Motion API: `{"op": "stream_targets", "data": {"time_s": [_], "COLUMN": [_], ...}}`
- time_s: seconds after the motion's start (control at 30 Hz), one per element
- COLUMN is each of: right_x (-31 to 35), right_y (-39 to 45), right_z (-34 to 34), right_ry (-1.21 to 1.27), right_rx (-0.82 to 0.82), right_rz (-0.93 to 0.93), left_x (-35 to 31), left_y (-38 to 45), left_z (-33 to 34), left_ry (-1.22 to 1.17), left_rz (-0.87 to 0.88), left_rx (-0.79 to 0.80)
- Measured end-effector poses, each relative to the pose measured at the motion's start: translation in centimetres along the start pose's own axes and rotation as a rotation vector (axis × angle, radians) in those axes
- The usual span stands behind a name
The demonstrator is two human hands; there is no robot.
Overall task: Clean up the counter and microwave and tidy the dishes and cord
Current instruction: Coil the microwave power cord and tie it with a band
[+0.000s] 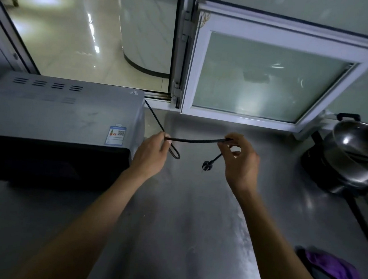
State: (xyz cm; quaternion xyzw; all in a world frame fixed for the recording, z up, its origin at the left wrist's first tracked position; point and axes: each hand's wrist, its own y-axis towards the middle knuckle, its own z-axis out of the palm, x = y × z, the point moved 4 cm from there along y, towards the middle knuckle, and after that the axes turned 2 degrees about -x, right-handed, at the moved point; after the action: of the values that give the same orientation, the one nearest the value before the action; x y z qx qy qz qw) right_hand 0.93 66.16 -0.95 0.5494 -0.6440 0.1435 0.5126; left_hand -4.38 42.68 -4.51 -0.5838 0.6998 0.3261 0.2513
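The left hand (153, 150) has its fingers curled round the black cord (195, 140), gripping it just beside the right edge of the microwave (55, 113), with a small loop of cord hanging out below the fist at about 5 o'clock from it. The right hand (240, 158) pinches the same cord between thumb and fingertips, its other fingers loosely bent, and the stretch between the two hands runs nearly level and taut above the steel counter (182, 208). From the right hand's pinch the cord drops toward 7 o'clock and ends in the plug (207, 165), which dangles free between the two hands, its prongs pointing down. Behind the left hand the cord climbs toward 11 o'clock to the rear corner of the microwave, near the window sill. Both forearms reach up from the bottom of the view, bare, the wrists raised over the counter and well apart. A steel pot (358, 154) sits at 3 o'clock, and a purple cloth (333, 273) lies at 4 o'clock on the counter.
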Motion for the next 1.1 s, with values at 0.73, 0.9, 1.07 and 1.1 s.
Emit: {"op": "stream_targets", "data": {"time_s": [0.73, 0.9, 1.07, 1.1], "right_x": [-4.6, -4.5, -4.3, -4.5], "right_y": [3.7, 4.7, 4.3, 4.1], "right_z": [2.5, 4.1, 5.8, 6.2], "right_ry": [-0.032, -0.013, 0.061, 0.081], "right_rx": [0.283, 0.291, 0.311, 0.331], "right_rz": [-0.052, -0.14, -0.089, -0.079], "left_x": [-6.8, -7.9, -8.4, -8.3], "left_y": [0.5, 0.4, 0.2, 0.2], "left_z": [-1.8, -2.5, -2.9, -3.0], "left_ry": [-0.247, -0.229, -0.191, -0.202], "left_rz": [0.0, 0.036, 0.05, 0.035], "left_rx": [-0.17, -0.221, -0.271, -0.281]}}
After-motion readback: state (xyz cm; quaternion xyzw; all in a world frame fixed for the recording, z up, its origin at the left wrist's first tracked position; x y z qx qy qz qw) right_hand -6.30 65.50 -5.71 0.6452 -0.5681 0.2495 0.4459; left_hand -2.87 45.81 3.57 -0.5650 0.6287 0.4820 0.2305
